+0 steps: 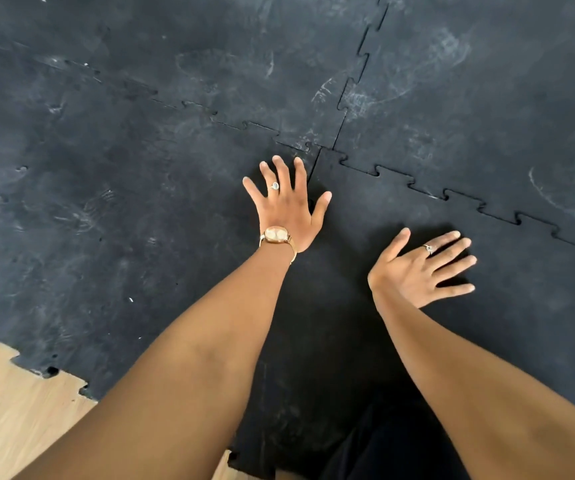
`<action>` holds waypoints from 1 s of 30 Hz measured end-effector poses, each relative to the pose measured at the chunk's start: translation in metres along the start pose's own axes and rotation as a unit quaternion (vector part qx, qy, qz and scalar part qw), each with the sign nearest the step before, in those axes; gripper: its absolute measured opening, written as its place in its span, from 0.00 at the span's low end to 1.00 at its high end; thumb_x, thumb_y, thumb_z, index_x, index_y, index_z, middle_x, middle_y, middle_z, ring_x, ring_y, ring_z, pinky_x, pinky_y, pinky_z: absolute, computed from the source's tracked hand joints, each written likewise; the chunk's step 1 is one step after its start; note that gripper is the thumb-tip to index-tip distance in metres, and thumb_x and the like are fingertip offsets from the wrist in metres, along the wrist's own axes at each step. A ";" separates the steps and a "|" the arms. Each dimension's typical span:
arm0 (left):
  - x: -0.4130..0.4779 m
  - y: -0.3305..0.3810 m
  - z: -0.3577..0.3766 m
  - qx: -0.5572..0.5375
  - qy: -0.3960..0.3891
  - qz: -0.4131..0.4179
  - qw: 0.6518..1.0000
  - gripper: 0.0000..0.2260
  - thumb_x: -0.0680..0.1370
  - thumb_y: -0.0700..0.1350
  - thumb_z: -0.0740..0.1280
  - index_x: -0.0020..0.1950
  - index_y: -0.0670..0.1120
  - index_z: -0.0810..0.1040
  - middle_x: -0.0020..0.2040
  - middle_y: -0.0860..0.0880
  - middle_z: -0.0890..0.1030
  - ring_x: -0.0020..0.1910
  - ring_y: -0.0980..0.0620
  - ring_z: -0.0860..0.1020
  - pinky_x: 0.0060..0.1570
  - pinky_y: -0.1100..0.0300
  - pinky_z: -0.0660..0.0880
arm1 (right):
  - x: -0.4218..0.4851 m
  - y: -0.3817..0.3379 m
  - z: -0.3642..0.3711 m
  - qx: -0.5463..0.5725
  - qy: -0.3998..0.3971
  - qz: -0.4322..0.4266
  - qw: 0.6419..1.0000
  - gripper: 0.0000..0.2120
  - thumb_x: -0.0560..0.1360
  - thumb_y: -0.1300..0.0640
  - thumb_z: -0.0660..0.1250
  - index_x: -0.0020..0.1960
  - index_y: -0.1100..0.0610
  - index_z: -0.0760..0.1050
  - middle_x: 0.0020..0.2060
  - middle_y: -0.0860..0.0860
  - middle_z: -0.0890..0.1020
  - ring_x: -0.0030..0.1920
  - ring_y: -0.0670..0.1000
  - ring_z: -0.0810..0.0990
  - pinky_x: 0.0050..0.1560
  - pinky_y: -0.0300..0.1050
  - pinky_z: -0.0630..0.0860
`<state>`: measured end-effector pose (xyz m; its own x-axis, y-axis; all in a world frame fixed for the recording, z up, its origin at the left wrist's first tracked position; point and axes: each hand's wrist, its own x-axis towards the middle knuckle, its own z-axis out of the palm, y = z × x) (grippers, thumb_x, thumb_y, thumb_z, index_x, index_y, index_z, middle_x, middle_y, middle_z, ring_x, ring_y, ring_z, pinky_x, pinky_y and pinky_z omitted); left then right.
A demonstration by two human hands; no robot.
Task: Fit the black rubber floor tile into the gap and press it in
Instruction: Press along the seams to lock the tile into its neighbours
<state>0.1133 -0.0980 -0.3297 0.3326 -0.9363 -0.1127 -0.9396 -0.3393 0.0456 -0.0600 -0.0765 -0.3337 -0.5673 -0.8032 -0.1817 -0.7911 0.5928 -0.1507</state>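
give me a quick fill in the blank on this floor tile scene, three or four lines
1. The watch sits on the ____ wrist.
2. Both hands lie ____ with fingers spread, gripping nothing.
3. The right hand rests on the darker, cleaner black rubber tile, and the left hand lies by its ____ seam.
4. Bare ____ floor shows at lower left.

Missing words: left; flat; left; wooden

Matt black rubber tile [365, 237] — neighbouring tiles [140, 168] scuffed, chalky grey; pale, smooth wood floor [12, 410].

Left hand [287, 206] and right hand [421, 268] flat, fingers spread, arms extended
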 end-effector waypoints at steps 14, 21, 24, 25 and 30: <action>0.003 -0.022 -0.035 -0.032 0.082 0.074 0.993 0.32 0.80 0.64 0.44 0.69 0.43 0.69 0.66 0.40 0.74 0.68 0.37 0.69 0.65 0.43 0.65 | -0.001 0.003 0.001 -0.005 0.022 -0.007 1.000 0.36 0.80 0.38 0.41 0.79 0.60 0.43 0.79 0.57 0.48 0.78 0.62 0.44 0.72 0.72 0.42; -0.034 -0.026 0.000 0.043 -0.025 0.101 0.994 0.36 0.78 0.68 0.39 0.80 0.49 0.42 0.80 0.42 0.44 0.79 0.40 0.41 0.70 0.28 0.41 | 0.001 0.004 0.004 -0.010 0.027 -0.008 1.000 0.36 0.80 0.39 0.41 0.79 0.60 0.43 0.79 0.57 0.47 0.78 0.63 0.44 0.72 0.72 0.41; -0.035 -0.024 -0.008 0.031 -0.029 0.114 0.993 0.35 0.79 0.67 0.41 0.80 0.47 0.39 0.80 0.42 0.42 0.79 0.42 0.41 0.71 0.30 0.42 | 0.000 0.005 0.003 -0.006 0.026 -0.015 1.000 0.36 0.80 0.39 0.42 0.79 0.61 0.43 0.79 0.58 0.47 0.78 0.63 0.43 0.72 0.73 0.41; -0.039 -0.023 -0.011 0.022 -0.016 0.115 0.993 0.35 0.80 0.66 0.41 0.80 0.46 0.39 0.80 0.42 0.41 0.79 0.42 0.41 0.72 0.31 0.42 | 0.000 0.005 0.003 -0.006 0.027 -0.017 0.999 0.36 0.80 0.39 0.42 0.79 0.61 0.43 0.79 0.58 0.47 0.78 0.63 0.43 0.71 0.73 0.41; -0.111 -0.033 0.000 -0.046 0.141 0.110 0.983 0.33 0.81 0.64 0.45 0.80 0.44 0.49 0.80 0.38 0.50 0.79 0.40 0.49 0.75 0.37 0.44 | 0.001 0.005 0.005 -0.013 0.028 -0.018 0.999 0.36 0.80 0.39 0.42 0.79 0.61 0.44 0.79 0.58 0.47 0.78 0.64 0.44 0.71 0.73 0.41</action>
<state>0.1075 0.0171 -0.3190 0.1433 -0.9714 0.1895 -0.9844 -0.1202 0.1281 -0.0631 -0.0737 -0.3396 -0.5501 -0.8261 -0.1224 -0.8162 0.5628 -0.1304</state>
